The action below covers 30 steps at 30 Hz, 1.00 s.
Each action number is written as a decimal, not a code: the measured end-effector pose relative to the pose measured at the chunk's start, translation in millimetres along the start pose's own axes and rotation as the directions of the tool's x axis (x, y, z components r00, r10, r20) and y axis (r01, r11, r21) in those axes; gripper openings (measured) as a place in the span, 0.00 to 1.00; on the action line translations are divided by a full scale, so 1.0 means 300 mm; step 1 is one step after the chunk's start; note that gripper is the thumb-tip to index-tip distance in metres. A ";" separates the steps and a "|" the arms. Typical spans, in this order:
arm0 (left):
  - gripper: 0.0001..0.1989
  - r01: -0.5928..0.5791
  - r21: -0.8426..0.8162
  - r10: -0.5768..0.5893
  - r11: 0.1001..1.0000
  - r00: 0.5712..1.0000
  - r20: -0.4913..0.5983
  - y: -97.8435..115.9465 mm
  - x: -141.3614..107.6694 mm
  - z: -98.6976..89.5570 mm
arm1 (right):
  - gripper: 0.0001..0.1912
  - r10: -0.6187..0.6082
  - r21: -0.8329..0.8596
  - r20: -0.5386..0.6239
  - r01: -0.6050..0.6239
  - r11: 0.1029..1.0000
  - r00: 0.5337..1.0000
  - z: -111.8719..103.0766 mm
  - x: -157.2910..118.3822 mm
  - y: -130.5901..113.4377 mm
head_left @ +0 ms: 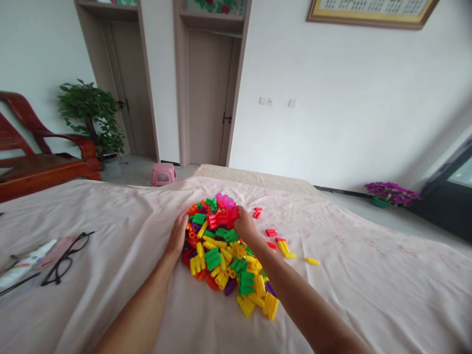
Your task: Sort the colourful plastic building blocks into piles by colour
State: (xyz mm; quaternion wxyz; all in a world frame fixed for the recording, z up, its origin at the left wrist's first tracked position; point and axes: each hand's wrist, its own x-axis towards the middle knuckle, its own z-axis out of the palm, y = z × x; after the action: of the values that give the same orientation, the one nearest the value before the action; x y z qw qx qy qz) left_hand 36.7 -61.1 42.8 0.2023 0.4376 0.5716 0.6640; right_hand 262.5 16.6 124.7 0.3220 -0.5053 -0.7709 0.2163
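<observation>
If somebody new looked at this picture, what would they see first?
Probably the bright pile of plastic pieces in the middle of the pale cloth, with the left hand at its left side and the right hand at the red pieces toward its far end. Next, maybe the purple flowers on the floor at the right, or the pink stool just beyond the cloth, left of the middle.

Now touching red blocks (221,218) with the right hand (244,224), below frame centre — and cupping the colourful pile (214,259) with the left hand (179,234)!
</observation>
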 end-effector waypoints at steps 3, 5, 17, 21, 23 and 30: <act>0.25 -0.001 -0.092 -0.004 0.996 0.998 -0.056 0.001 0.007 -0.014 | 0.20 -0.079 -0.141 0.022 0.082 0.987 0.997 0.005 -0.023 -0.077; 0.25 -0.009 -0.111 -0.002 0.994 0.995 -0.095 0.001 0.014 -0.020 | 0.19 -0.132 -0.151 0.020 0.134 0.979 0.991 0.003 -0.036 -0.109; 0.23 -0.013 0.057 0.021 0.998 0.989 -0.143 0.050 -0.005 -0.040 | 0.19 0.214 0.388 -0.167 -0.135 0.912 0.963 -0.274 -0.053 0.296; 0.24 -0.042 0.193 0.075 0.980 0.983 -0.170 0.090 0.013 -0.058 | 0.18 0.449 0.498 -0.251 -0.283 0.820 0.857 -0.475 -0.153 0.551; 0.22 -0.087 0.240 0.122 0.967 0.984 -0.133 0.138 0.025 -0.059 | 0.18 0.547 0.523 -0.317 -0.338 0.782 0.775 -0.564 -0.222 0.662; 0.18 -0.673 0.316 0.481 0.668 0.715 0.506 0.416 -0.155 0.130 | 0.16 0.708 0.573 -0.187 -0.510 0.642 0.681 -0.651 -0.366 0.822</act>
State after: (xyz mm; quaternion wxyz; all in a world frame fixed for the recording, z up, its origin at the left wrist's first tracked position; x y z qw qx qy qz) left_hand 122.2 -107.1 141.9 -0.0317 0.7543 0.4937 0.4316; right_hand 590.9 15.1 68.1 0.4896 -0.6766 -0.3887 0.3892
